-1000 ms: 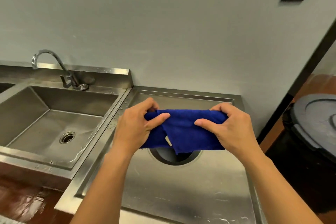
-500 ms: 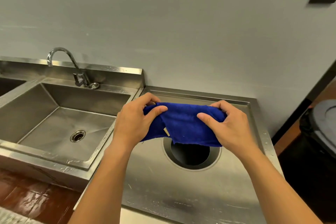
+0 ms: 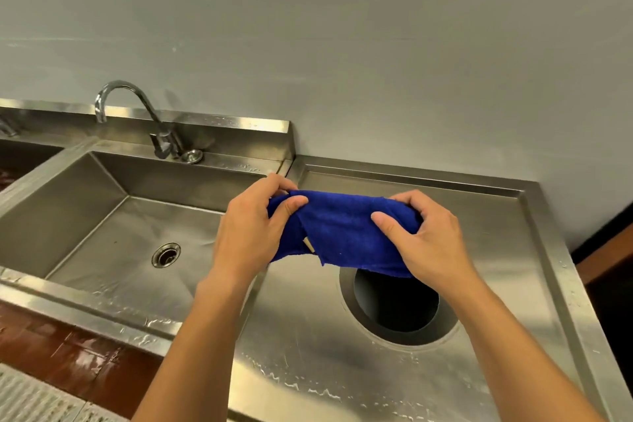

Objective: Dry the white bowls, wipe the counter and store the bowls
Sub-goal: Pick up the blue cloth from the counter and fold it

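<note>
A folded blue cloth [image 3: 342, 233] hangs stretched between both hands above the stainless steel counter [image 3: 308, 336]. My left hand [image 3: 250, 233] pinches its left end between thumb and fingers. My right hand [image 3: 428, 240] grips its right end, thumb on the front of the cloth. The cloth's lower edge hangs over the near rim of a round hole [image 3: 397, 305] in the counter. No white bowl is in view.
A steel sink basin [image 3: 113, 216] with a drain [image 3: 166, 254] lies to the left, a curved faucet [image 3: 137, 110] behind it. Water drops sit on the sink's front rim and the counter's near edge. A grey wall rises behind. Red-brown floor tiles [image 3: 75, 356] show lower left.
The view has swung left, so the sink shows more and the black bin at right has left the frame. Both hands keep the same hold on the cloth.
</note>
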{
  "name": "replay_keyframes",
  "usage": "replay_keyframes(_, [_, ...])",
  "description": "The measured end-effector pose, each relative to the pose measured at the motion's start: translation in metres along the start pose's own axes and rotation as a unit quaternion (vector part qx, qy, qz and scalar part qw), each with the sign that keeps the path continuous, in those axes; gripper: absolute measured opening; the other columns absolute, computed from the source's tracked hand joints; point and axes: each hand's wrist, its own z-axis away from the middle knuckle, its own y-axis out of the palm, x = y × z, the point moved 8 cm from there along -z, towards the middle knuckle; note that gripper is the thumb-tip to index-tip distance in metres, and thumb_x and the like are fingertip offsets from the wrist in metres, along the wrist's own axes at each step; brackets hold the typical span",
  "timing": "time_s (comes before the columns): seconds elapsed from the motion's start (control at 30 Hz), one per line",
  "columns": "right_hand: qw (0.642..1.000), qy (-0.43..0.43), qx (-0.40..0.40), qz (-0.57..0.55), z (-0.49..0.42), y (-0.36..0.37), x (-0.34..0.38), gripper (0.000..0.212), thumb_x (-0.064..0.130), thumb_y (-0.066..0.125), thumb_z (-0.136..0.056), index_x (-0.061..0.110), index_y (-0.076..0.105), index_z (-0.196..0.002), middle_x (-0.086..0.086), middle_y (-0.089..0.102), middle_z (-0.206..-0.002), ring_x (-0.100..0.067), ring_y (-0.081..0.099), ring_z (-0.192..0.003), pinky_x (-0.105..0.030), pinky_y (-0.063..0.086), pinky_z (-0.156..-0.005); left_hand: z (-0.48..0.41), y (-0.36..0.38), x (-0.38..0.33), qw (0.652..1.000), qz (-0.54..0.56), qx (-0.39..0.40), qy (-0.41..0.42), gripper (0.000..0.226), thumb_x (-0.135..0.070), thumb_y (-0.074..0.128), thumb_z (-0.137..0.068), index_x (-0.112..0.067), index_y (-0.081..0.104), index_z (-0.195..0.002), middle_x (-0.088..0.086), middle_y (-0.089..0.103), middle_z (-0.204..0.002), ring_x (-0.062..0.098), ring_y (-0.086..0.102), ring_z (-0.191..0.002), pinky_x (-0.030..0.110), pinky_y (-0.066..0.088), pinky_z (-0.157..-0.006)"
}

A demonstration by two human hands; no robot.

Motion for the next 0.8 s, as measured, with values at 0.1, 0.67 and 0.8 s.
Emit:
replay_keyframes(0.1, [1.000, 0.023, -0.006, 0.013, -0.015, 0.025, -0.009, 0.010, 0.040, 0.072, -0.090, 0.041, 0.064, -0.097, 0.032, 0.067, -0.097, 0.007, 0.062, -0.094, -0.005, 0.046, -0.068, -0.023, 0.008, 0.031, 0.999, 0.026, 0.018, 0.005, 0.009, -0.026, 0.069, -0.100, -0.034, 0.065, -0.102, -0.027, 0.066, -0.091, -0.016, 0.061, -0.093, 0.000, 0.044, -0.077])
replay_keyframes(0.67, [0.985, 0.158, -0.063, 0.031, -0.084, 0.129, -0.121, 0.020, 0.030, 0.074, -0.090, 0.036, 0.068, -0.108, 0.026, 0.070, -0.100, 0.005, 0.064, -0.097, -0.006, 0.047, -0.078, -0.101, 0.100, 0.189, 0.989, 0.073, 0.095, -0.083, 0.018, -0.035, 0.076, -0.097, -0.048, 0.065, -0.092, -0.037, 0.069, -0.081, -0.021, 0.061, -0.088, 0.000, 0.042, -0.073])
replay_keyframes(0.8, [0.980, 0.185, -0.068, 0.026, -0.086, 0.152, -0.166, 0.024, 0.031, 0.072, -0.090, 0.042, 0.063, -0.110, 0.030, 0.066, -0.101, 0.011, 0.060, -0.099, 0.000, 0.044, -0.075, -0.099, 0.135, 0.216, 0.989, 0.036, 0.103, -0.100, 0.007, -0.038, 0.073, -0.098, -0.039, 0.067, -0.102, -0.030, 0.065, -0.084, -0.023, 0.059, -0.084, -0.003, 0.040, -0.071])
